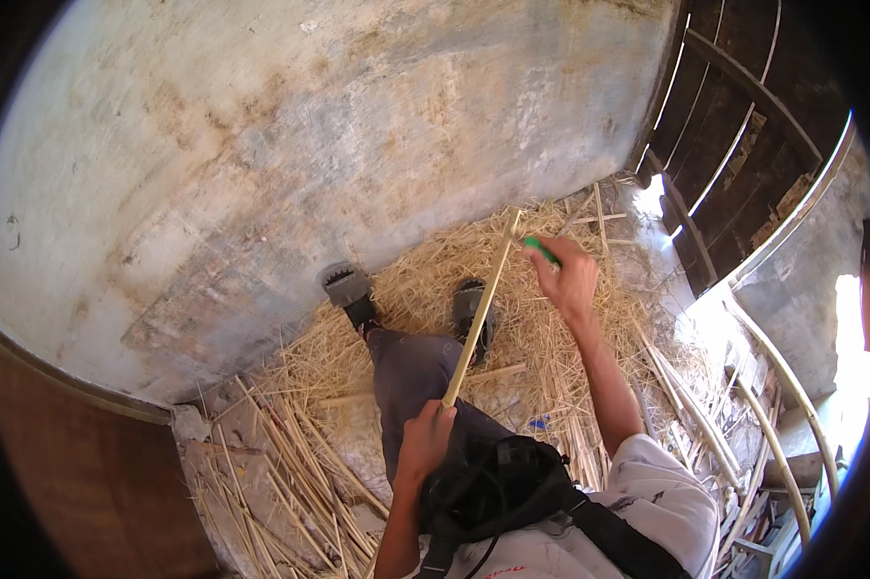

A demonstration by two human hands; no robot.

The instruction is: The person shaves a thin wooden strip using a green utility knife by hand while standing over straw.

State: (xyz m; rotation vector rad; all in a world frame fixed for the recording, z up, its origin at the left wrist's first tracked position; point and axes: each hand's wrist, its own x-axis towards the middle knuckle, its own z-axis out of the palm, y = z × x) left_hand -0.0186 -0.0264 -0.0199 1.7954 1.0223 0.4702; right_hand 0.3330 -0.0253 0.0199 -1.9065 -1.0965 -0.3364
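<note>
My left hand is closed around the near end of a long, pale strip that looks like split bamboo. The strip slants up and away from me, its far end over the shavings. Close beside that far end, my right hand grips a small tool with a green handle. Its working end is too small to make out, and I cannot tell whether it touches the strip.
Straw-like shavings cover the floor around my dark shoes. Loose strips lie at lower left, with longer poles at right. A stained wall rises ahead; a dark plank door stands at upper right.
</note>
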